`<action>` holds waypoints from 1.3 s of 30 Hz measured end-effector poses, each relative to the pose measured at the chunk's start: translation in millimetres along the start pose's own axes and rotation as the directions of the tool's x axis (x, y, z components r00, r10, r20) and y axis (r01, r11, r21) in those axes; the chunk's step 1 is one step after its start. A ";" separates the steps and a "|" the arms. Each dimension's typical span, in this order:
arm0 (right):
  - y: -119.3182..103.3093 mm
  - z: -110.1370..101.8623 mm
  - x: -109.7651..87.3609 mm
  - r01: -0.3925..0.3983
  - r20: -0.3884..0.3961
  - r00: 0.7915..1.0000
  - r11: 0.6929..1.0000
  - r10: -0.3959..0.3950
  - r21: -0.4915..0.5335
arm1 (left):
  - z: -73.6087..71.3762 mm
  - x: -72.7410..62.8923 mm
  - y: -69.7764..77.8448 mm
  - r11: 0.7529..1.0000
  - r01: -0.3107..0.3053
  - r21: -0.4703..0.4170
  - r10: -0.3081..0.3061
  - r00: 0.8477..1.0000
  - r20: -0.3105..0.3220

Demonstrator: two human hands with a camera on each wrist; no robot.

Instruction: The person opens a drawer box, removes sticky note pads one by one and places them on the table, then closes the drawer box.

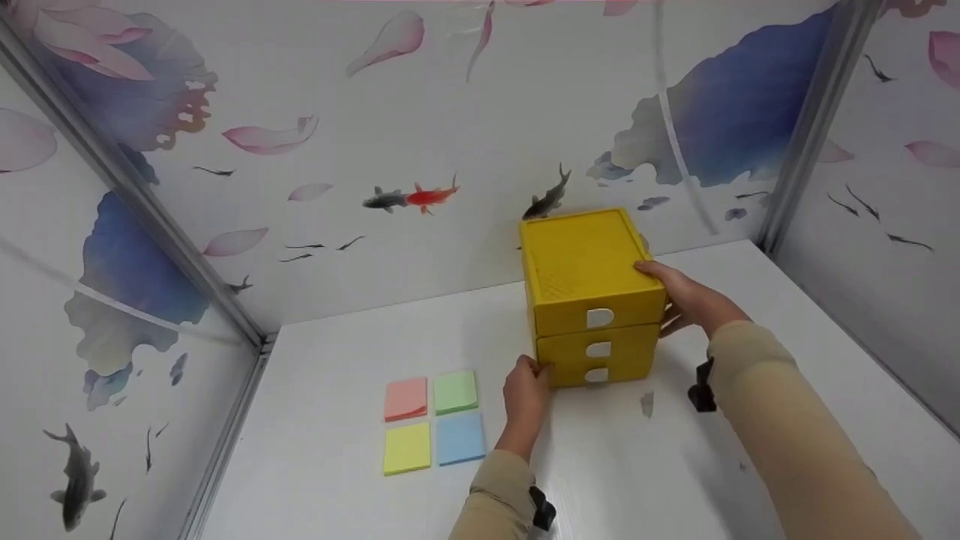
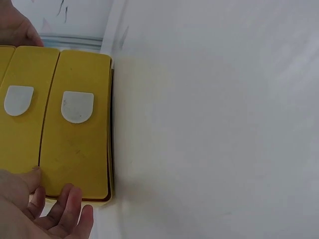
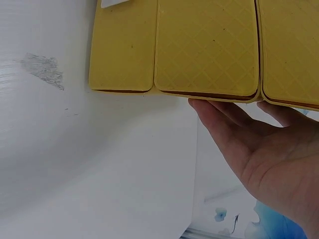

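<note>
A yellow drawer box (image 1: 589, 255) with white half-round tabs on its drawer fronts stands on the right part of the white table, close to the back wall. My left hand (image 1: 526, 397) grips its lower left front edge. In the left wrist view the thumb lies on the drawer front near a seam, and the fingers (image 2: 72, 209) bend at the side edge. At the upper right, my right hand (image 1: 694, 296) holds the box with the thumb over the top edge. The right wrist view shows the other fingers (image 3: 214, 119) against its side.
Left of the box lie four square sticky-note pads: pink (image 1: 406, 397), green (image 1: 455, 391), yellow (image 1: 407, 448) and blue (image 1: 460, 437). A grey mark (image 1: 647, 403) shows on the white table (image 1: 322, 465). Patterned wall panels (image 1: 375, 135) enclose the table's back and sides.
</note>
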State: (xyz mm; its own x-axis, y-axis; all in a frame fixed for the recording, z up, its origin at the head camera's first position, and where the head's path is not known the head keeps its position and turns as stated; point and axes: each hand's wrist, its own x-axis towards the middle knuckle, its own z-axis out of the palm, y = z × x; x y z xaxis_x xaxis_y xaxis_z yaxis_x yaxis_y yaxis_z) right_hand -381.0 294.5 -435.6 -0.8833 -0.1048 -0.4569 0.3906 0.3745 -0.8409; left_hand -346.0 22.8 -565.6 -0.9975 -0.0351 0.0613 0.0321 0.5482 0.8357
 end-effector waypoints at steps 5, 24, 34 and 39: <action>-1.2 2.6 1.8 0.001 0.006 1.000 1.000 -0.001 0.000 | -0.9 0.4 -2.8 0.999 0.029 -0.031 -0.029 1.000 -0.001; 6.5 -3.8 13.3 0.062 0.045 0.997 0.997 -0.060 -0.046 | -22.1 3.1 6.0 0.999 -0.004 0.050 0.003 1.000 0.005; 20.5 -4.5 -2.6 0.191 0.066 0.981 0.972 -0.183 -0.135 | -74.7 -5.5 16.8 0.979 -0.083 0.187 0.079 0.996 0.028; 30.1 -3.2 -19.6 0.285 0.037 0.958 0.937 -0.284 -0.200 | -103.9 -13.3 17.0 0.967 -0.136 0.217 0.135 0.991 0.019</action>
